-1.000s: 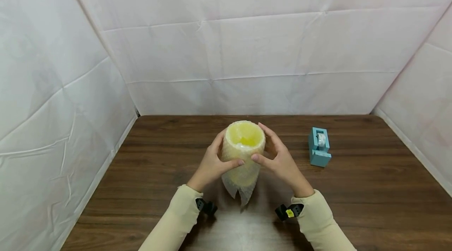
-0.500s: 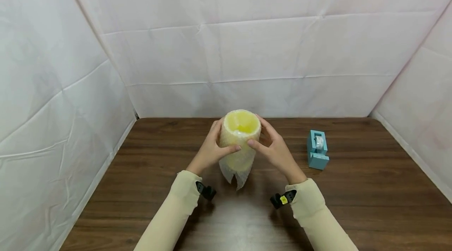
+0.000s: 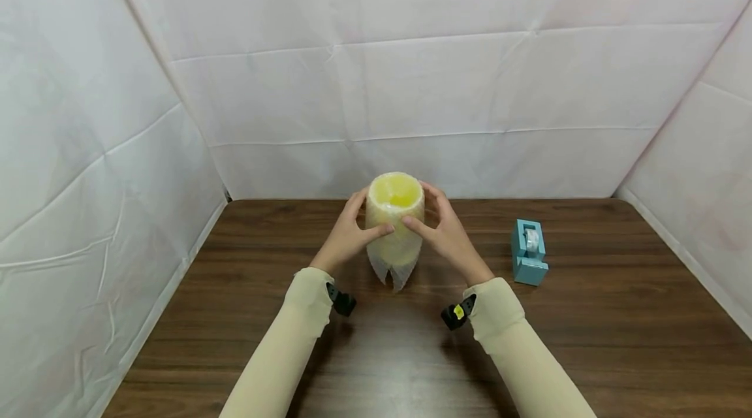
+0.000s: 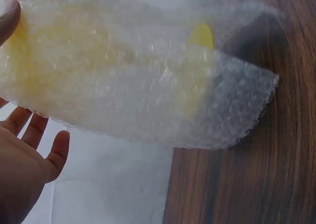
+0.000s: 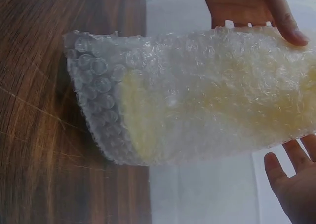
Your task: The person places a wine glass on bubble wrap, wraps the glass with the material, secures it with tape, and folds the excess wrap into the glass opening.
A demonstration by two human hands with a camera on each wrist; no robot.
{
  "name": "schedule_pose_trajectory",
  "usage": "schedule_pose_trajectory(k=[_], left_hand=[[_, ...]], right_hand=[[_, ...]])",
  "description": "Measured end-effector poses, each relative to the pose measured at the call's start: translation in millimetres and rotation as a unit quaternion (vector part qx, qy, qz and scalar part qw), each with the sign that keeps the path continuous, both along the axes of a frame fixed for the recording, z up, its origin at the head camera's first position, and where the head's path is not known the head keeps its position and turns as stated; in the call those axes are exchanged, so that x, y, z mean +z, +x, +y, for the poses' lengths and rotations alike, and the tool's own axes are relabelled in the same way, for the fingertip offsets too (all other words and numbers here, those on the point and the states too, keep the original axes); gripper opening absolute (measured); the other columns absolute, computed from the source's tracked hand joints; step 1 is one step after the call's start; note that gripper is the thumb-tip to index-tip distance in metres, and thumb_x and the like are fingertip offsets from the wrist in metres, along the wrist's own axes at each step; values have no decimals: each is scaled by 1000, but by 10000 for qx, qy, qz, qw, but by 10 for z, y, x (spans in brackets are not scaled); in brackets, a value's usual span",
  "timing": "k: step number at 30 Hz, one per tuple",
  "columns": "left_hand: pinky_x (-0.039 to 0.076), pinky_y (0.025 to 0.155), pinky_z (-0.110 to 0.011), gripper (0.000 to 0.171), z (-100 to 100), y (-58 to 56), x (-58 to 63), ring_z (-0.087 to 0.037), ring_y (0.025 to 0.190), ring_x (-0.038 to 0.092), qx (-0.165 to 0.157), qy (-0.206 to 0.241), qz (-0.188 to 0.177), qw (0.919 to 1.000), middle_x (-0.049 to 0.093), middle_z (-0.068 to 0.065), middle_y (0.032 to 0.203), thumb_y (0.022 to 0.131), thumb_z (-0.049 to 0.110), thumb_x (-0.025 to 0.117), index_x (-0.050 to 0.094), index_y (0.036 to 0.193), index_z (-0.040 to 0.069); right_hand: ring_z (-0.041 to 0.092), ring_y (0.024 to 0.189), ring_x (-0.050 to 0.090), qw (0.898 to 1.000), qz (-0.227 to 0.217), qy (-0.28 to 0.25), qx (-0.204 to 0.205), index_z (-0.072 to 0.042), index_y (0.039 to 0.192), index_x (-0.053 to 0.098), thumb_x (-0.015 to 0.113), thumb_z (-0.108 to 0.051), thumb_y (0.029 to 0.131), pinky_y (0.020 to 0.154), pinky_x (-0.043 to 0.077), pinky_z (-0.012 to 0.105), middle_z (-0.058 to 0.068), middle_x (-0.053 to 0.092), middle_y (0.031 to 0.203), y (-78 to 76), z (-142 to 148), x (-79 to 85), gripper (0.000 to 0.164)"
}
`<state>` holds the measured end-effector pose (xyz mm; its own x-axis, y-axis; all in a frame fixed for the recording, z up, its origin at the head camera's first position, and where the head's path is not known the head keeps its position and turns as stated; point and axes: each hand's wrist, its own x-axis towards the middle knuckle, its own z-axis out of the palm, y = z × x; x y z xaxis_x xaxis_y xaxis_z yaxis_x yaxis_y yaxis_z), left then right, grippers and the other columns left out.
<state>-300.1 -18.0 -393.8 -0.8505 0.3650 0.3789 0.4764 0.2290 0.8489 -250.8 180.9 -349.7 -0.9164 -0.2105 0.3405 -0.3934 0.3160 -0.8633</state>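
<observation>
A hollow yellow vessel [image 3: 397, 191], wide open at the top, stands upright inside a sleeve of bubble wrap [image 3: 392, 251]. My left hand [image 3: 346, 235] holds its left side, thumb across the front and fingers round behind. On the opposite side my right hand [image 3: 444, 232] grips it the same way, its thumb near the left one. In the left wrist view the bubble wrap [image 4: 138, 95] runs past the yellow base [image 4: 201, 36] as a loose end over the table. A split shows in that end in the head view.
A light blue tape dispenser [image 3: 529, 255] with a clear roll stands on the dark wood table [image 3: 611, 313], right of my hands. White cloth walls [image 3: 435, 91] rise behind the table and on both sides.
Both hands have carried the wrapped vessel away from me, toward the back of the table, and slightly left. Their grip looks the same. The tape dispenser has stayed in place.
</observation>
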Motion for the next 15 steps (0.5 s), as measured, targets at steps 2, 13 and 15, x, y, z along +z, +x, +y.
schedule_pose_trajectory(k=[2,13,15], left_hand=[[39,92,-48,81,7,-27,-20,-18,118,39,41,71,-63,9999,36,4,134,74,47,70,22,139,42],[44,86,-40,79,61,-115,-140,-16,111,46,382,175,-26,9991,44,4,129,75,46,69,25,139,36],[44,86,-38,79,71,-122,-162,-15,110,47,414,132,-79,9990,44,3,129,75,46,69,25,140,36]], right_hand=[[34,121,39,10000,-28,-13,-45,-14,141,25,63,-21,86,93,36,54,14,37,136,-30,-2,-19,67],[36,123,37,9999,-107,-62,-96,-12,142,23,62,-21,87,94,35,55,15,34,138,-231,10,-176,68],[36,124,36,9998,-176,-42,-99,-14,143,22,62,-24,87,94,35,54,14,34,138,-282,32,-238,69]])
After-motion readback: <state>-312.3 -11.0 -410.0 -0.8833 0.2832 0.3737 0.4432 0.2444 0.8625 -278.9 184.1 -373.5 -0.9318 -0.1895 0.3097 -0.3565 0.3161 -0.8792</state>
